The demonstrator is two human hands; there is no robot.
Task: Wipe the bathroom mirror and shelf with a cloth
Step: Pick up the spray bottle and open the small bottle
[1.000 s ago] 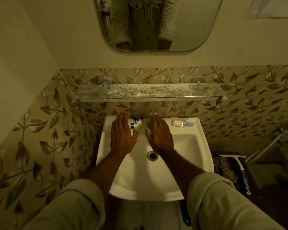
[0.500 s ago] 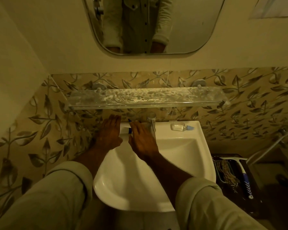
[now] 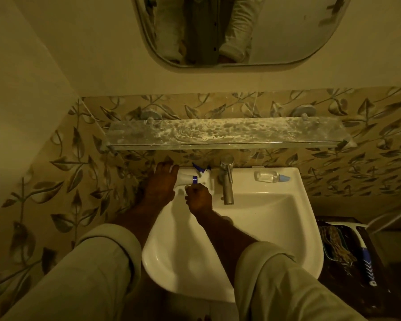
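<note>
A rounded mirror (image 3: 287, 31) hangs on the wall at the top and reflects a person's sleeves. Below it a glass shelf (image 3: 218, 133), covered in whitish grime, juts from the leaf-patterned tiles. On the back left rim of the white sink (image 3: 276, 228) lies a white spray bottle with a blue trigger (image 3: 195, 177). My left hand (image 3: 159, 188) lies over the bottle's body. My right hand (image 3: 198, 199) is closed at the bottle's nozzle end. No cloth shows in either hand.
A steel tap (image 3: 227, 179) stands at the sink's back centre. A small clear bottle with a blue cap (image 3: 271, 176) lies on the rim to its right. Lower right, a dark surface holds a blue-handled squeegee (image 3: 366, 256) and a patterned cloth (image 3: 338, 246).
Both hands moved from over the sink bowl to the back left rim. My left hand now covers the spray bottle and my right hand has closed at its nozzle. The view shifted downward.
</note>
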